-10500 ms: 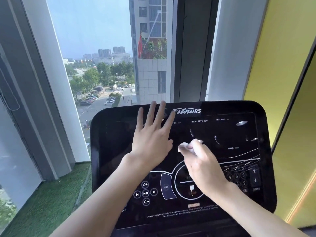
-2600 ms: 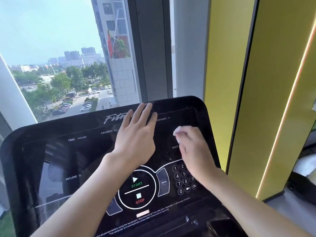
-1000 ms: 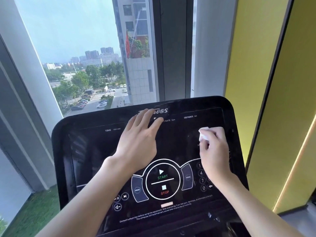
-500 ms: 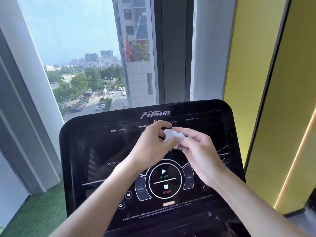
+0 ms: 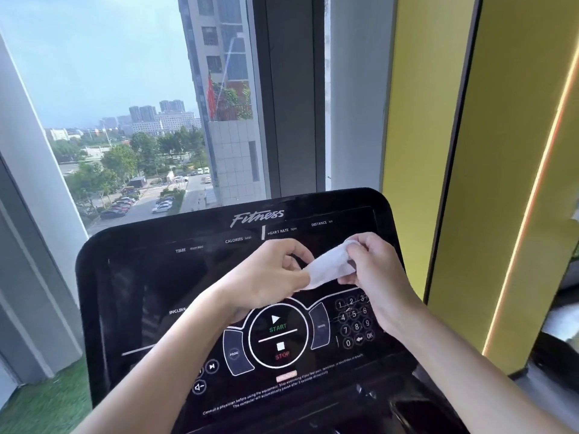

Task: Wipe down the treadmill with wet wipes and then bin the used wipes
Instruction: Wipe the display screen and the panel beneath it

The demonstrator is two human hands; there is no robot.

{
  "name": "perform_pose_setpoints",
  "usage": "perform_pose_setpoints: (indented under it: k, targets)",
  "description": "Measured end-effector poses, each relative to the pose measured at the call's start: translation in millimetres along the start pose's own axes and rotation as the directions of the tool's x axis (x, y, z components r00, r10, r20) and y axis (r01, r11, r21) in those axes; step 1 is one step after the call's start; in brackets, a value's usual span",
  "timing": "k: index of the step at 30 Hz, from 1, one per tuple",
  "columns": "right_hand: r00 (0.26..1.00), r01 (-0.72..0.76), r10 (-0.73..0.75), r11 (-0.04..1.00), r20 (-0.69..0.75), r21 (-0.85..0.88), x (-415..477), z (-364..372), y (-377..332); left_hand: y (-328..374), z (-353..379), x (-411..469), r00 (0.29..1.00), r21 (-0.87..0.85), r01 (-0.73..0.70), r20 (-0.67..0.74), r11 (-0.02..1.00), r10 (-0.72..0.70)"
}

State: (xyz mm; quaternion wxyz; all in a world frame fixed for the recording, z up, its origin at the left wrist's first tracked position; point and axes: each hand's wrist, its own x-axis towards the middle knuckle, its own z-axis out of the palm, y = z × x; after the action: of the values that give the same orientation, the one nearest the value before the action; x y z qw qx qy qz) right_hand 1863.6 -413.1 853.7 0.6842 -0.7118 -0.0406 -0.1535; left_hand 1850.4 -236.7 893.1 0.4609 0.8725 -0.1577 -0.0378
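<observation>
The treadmill's glossy black console (image 5: 141, 286) fills the lower middle of the head view, with a START/STOP dial and a number keypad on its face. Both hands hover just above the panel's upper right part. A white wet wipe (image 5: 329, 269) is stretched between them. My left hand (image 5: 269, 277) pinches its lower left end with thumb and fingers. My right hand (image 5: 379, 277) pinches its upper right end. The wipe is partly unfolded and lifted off the screen.
A tall window (image 5: 125, 104) behind the console looks over a car park and buildings. A yellow wall panel (image 5: 438, 136) with a lit strip stands close on the right. Green artificial turf (image 5: 40, 408) lies at the lower left. No bin shows.
My left hand left the screen and joined my right hand at the wipe. The hands have since pulled apart, spreading the wipe between them. The camera dipped slightly.
</observation>
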Motion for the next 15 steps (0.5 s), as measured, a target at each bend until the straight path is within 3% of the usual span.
perform_pose_setpoints:
  k: [5,9,11,13,15]
  targets:
    - [0.984,-0.102,0.079,0.984,0.158,0.145,10.6,-25.4,-8.2,20.0,19.8,9.7,1.000,0.089,0.000,-0.012,0.996,0.001]
    - [0.972,0.051,-0.041,0.998,0.229,-0.037,24.7,-52.0,-5.0,38.3,47.2,21.8,1.000,-0.148,0.026,0.002,0.989,-0.026]
    - [0.965,0.069,-0.053,0.996,0.257,-0.054,29.7,-64.7,-1.9,45.6,63.2,28.8,1.000,-0.141,0.016,-0.025,0.990,-0.019]
    - [0.946,0.026,-0.024,1.000,0.324,-0.002,35.1,-79.0,-0.4,48.5,77.1,36.1,0.996,-0.103,-0.002,-0.084,0.995,-0.007]
    - [0.864,-0.093,0.022,0.989,0.503,0.116,40.6,-95.5,-0.5,48.7,86.7,43.1,0.989,-0.122,0.001,-0.146,0.992,-0.019]
